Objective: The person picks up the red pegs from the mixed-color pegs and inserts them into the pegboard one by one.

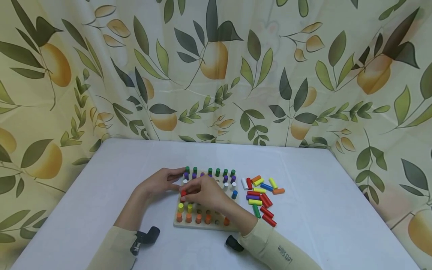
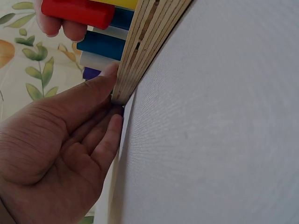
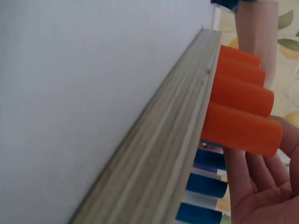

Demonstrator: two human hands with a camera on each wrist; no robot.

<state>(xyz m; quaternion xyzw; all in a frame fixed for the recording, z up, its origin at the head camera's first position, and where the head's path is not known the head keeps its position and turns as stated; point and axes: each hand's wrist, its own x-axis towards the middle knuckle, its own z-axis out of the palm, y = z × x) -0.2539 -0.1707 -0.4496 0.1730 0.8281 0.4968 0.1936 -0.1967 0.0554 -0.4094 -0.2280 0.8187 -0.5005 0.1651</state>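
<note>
A wooden pegboard (image 1: pixel 202 226) lies on the table with rows of coloured pegs standing in it. My left hand (image 1: pixel 158 183) grips the board's left edge near the far corner; in the left wrist view its thumb touches the plywood side (image 2: pixel 135 56). My right hand (image 1: pixel 207 193) reaches over the board and pinches a red peg (image 1: pixel 183 194) at the left end of a row, between the blue and yellow pegs. Whether this peg is seated in its hole cannot be told. Orange pegs (image 3: pixel 245 128) stand along the near edge. The right hand hides the board's middle.
Right of the board lies a loose pile of pegs (image 1: pixel 266 200) in red, yellow, blue, orange, green, purple and white. A white cloth (image 1: pixel 320 210) covers the table. Behind it hangs a curtain (image 1: pixel 216 93) with fruit and leaves.
</note>
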